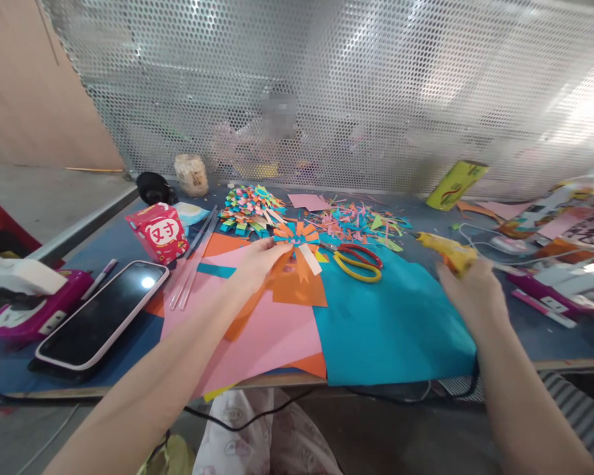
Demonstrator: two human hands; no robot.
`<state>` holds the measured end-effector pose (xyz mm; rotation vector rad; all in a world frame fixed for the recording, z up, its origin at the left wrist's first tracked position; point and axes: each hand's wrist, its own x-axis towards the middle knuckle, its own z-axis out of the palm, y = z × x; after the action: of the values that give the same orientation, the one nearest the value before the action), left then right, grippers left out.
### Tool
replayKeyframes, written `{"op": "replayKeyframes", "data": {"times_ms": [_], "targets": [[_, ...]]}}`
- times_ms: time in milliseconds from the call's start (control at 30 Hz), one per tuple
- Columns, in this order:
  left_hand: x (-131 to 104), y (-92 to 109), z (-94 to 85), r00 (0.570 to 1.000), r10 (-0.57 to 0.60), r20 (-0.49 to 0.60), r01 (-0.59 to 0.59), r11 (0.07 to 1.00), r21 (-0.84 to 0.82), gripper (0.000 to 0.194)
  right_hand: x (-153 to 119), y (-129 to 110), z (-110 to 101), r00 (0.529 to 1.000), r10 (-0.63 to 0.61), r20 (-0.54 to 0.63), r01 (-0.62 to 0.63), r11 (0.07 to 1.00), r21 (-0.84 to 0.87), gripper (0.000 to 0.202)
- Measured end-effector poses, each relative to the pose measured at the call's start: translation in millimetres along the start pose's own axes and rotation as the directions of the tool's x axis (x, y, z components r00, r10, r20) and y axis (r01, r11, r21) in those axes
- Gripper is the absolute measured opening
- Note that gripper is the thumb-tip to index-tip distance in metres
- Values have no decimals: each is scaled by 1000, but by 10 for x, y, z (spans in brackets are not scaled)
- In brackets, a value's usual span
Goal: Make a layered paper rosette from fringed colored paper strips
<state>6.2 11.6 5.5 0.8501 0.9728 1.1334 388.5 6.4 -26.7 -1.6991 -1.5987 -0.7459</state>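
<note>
My left hand [260,260] pinches an orange paper flower [297,232] with cut petals, near the middle of the desk. A pale paper strip [311,259] lies across the flower's lower side. On the right, my right hand [470,284] is wrapped round a yellow glue gun [445,251], its nozzle pointing left. Between the hands lie scissors [359,262] with red and yellow handles, at the top edge of a teal sheet [386,323]. Pink sheets [272,336] and an orange piece [301,289] are below the flower.
Multicoloured paper flowers [251,208] and cut scraps [356,221] lie at the back. At left are a phone [106,313], clear sticks [193,264], a red packet [159,232] and a power strip [34,303]. A yellow-green roll [456,185] stands tilted by the perforated metal panel [351,86].
</note>
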Motion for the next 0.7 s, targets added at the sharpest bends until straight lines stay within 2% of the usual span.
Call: {"op": "replayKeyframes", "data": {"times_ms": [67,100,133,167,233,333,400,500,700], "targets": [[-9,-6,17,1000,16,8,-16,1000,15,10,-32,-219,-151,993,62,-99,-72,993,-97,40],[-13,-11,25,1000,22,13,-22,1000,22,10,-63,-374,-236,989,37,-143,-59,986,-153,43],[-17,-17,32,999,26,19,-26,999,27,10,-101,-549,-325,982,-29,-185,-8,981,-193,46],[-18,-23,37,999,29,29,-30,999,31,10,-141,-733,-412,979,-109,-174,73,976,-204,47],[-18,-37,40,998,38,46,-39,999,38,9,-214,-1087,-564,945,-255,-203,222,960,-173,47],[-9,-52,27,997,57,48,-60,997,54,7,-269,-1457,-683,915,-359,-187,344,933,-105,48],[-5,-53,16,997,63,38,-65,996,64,7,-269,-1572,-687,893,-410,-187,394,912,-119,47],[-10,-43,15,998,64,27,-65,996,67,10,-254,-1623,-635,857,-477,-197,451,877,-163,46],[-24,-28,36,998,62,12,-63,994,92,11,-255,-1633,-578,858,-484,-170,468,874,-127,41]]}}
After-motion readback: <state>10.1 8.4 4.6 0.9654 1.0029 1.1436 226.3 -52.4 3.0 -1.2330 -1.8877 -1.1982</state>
